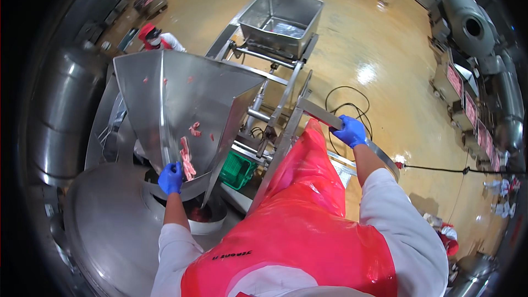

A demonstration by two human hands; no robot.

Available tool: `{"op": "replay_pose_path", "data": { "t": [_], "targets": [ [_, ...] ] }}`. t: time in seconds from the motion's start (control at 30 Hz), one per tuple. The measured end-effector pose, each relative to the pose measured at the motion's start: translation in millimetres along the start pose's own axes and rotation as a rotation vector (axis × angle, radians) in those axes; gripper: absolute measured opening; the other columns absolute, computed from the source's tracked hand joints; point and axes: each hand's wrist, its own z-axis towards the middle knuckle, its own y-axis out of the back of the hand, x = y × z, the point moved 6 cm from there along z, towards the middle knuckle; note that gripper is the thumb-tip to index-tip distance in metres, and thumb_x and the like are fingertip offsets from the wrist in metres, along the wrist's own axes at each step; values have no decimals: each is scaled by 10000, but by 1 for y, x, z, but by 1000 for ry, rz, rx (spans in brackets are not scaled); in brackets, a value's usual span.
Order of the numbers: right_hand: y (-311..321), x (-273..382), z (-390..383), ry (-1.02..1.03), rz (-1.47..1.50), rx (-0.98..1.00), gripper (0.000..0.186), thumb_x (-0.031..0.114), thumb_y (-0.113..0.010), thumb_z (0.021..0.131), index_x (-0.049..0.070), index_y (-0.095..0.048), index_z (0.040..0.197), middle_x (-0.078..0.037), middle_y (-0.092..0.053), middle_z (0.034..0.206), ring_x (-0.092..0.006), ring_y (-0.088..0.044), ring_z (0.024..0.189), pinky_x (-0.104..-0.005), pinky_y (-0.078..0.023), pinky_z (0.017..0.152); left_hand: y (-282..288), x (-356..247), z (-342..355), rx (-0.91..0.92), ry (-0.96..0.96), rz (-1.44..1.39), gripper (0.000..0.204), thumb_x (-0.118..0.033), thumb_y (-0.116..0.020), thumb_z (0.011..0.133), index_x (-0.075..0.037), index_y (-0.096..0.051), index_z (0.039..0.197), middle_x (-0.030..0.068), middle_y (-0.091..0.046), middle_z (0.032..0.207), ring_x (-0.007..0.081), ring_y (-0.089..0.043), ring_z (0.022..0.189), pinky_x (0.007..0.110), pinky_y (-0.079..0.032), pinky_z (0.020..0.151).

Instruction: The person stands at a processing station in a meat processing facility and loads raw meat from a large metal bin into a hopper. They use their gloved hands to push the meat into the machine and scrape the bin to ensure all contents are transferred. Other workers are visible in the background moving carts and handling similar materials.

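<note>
At the lower lip of the steel hopper (184, 93), the fingertips of the left hand (171, 178) are partly hidden; whether the meat strip (187, 159) is touched cannot be told. Under the hopper, the red contents (201, 213) are too shadowed to be identified. Right of the hopper, the green crate (236, 169) is partly covered, and the underside of the right hand (351, 131), wrapped on a rail (319, 114), is concealed. Behind the hopper, 1 co-worker (163, 43) is hidden below the chest. Left of the hopper, a drum (69, 115) is lost in darkness.
</note>
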Motion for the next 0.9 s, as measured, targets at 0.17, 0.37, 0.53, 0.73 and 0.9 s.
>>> {"op": "replay_pose_path", "data": {
  "t": [0.17,0.37,0.53,0.73,0.9],
  "targets": [
    [2,-2,-1,0,14,-19,490,523,-785,717,128,-693,992,-129,-711,882,-334,-681,817,-430,-542,728,0,1,1,-10,-13,1,381,-493,-633,878,-132,-753,882,113,-716,773,328,-695,742,429,-524,648],
    [5,-3,-3,-27,2,-11,490,527,-777,722,134,-697,1003,-133,-713,906,-332,-681,848,-427,-542,762,4,-5,0,-7,0,13,391,-494,-634,876,-120,-747,874,118,-716,777,330,-692,743,430,-520,659],
    [3,0,-4,-33,5,15,481,525,-769,726,144,-697,1010,-139,-713,919,-346,-680,869,-433,-542,774,2,7,-4,-20,-6,3,390,-497,-636,867,-124,-751,874,116,-720,784,334,-695,742,430,-528,655],
    [15,1,-6,-62,10,43,500,548,-778,709,149,-702,1001,-136,-722,910,-345,-690,847,-437,-548,752,0,5,2,-49,-25,-23,377,-488,-643,858,-128,-755,853,117,-727,811,343,-702,753,437,-544,665],
    [9,1,-3,-97,-17,97,515,555,-772,714,172,-718,1054,-100,-719,862,-297,-695,815,-412,-547,754,1,6,2,-70,-27,-43,362,-475,-659,851,-124,-749,845,123,-725,809,344,-702,754,443,-547,671]
  ]
}}
